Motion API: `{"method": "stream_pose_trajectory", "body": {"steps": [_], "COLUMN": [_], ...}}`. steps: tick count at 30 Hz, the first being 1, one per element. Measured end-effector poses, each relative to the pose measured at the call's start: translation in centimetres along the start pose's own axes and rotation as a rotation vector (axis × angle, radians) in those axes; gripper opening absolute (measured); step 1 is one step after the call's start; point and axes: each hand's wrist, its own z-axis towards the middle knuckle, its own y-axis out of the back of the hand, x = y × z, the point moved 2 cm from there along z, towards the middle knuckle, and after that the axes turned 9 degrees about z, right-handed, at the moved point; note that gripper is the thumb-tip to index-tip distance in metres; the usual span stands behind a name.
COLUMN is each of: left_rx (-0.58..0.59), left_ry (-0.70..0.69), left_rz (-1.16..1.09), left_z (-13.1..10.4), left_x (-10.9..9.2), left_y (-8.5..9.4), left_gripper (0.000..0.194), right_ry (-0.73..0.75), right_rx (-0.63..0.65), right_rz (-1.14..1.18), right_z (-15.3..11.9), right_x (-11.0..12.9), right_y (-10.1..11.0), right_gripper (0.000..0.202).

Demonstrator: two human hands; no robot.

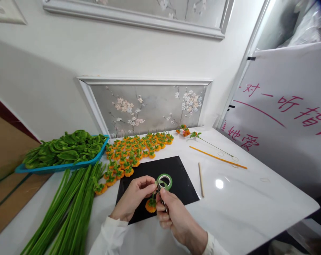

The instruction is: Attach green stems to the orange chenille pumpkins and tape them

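My left hand (137,194) is closed in a pinch on a green strip, which looks like floral tape. My right hand (176,212) grips a small dark metal tool (162,200) that looks like scissors, its tip close to my left fingertips. A roll of green floral tape (170,181) lies just beyond the fingers on a black mat (176,170). An orange fuzzy flower head (150,206) with a green stem hangs upside down between my hands, low over the mat. My fingers partly hide its stem and the strip.
Many orange flower heads (128,171) stand in rows at the back. A blue basket (103,145) of green leaves and a bundle of green stems (70,212) are at left. On the right lie a wooden stick (201,179), an orange strip (216,157) and a finished flower stem (216,147).
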Motion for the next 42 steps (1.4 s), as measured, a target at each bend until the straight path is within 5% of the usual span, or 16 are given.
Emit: {"method": "stream_pose_trajectory", "body": {"steps": [10,13,17,19,21,32,37,40,42], "left_rx": [-0.05,-0.133,-0.196,-0.198,-0.194,-0.12,-0.134,-0.155,-0.158], "left_ry": [0.01,0.004,-0.021,-0.027,-0.027,-0.114,-0.112,-0.101,-0.111], "left_rz": [-0.036,-0.072,-0.057,-0.033,-0.035,-0.11,-0.093,-0.082,-0.073], "left_z": [-0.1,0.2,0.4,0.4,0.3,0.0,-0.1,-0.1,0.0], "left_x": [-0.1,-0.1,-0.2,-0.3,-0.4,-0.1,-0.2,-0.1,0.0], "left_y": [0.3,0.4,0.2,0.1,-0.1,-1.0,-1.1,-1.0,-1.0], "left_gripper": [0.018,0.02,0.025,0.026,0.026,0.018,0.021,0.024,0.027], "right_ry": [0.098,0.352,0.896,0.852,0.821,0.784,0.83,0.952,0.894], "right_rx": [0.034,-0.021,-0.438,-0.604,-0.616,-0.695,-0.601,-0.212,0.086], "right_rz": [-0.076,-0.411,-1.254,-1.638,-1.732,-1.895,-1.869,-1.568,-1.43], "right_z": [-0.3,-0.7,-0.3,0.7,1.7,3.0,2.2,1.3,0.8], "right_x": [0.9,4.0,8.7,9.6,9.8,9.2,9.7,9.8,9.4], "right_y": [0.3,1.7,5.1,6.7,7.7,8.5,7.0,4.1,2.0], "right_gripper": [0.051,0.049,0.025,0.029,0.029,0.025,0.025,0.026,0.025]}}
